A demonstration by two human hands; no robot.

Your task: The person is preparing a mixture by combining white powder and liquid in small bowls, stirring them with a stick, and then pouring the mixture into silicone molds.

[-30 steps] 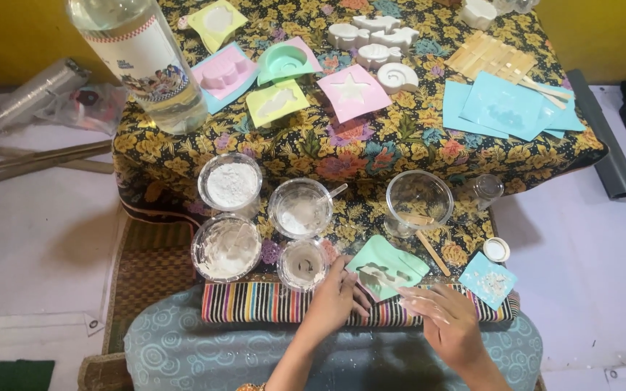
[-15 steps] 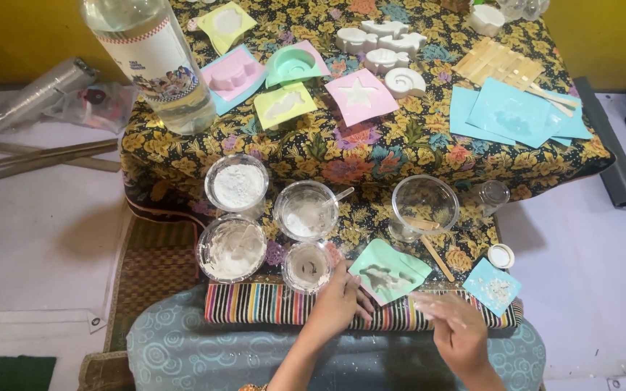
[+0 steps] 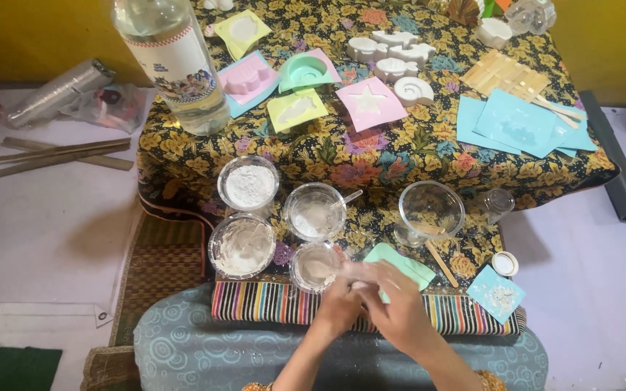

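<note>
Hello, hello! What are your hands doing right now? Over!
Left hand and right hand pressed together at the table's near edge. Fingertips by a small glass cup and a green mould. What they pinch is hidden. Nothing in the way.

Both forearms rose from the bottom edge and met just below the small glass cup. The left hand lay curled, fingertips at the cup's near rim. The right hand crossed over it, fingers bent, touching the left fingertips.
</note>
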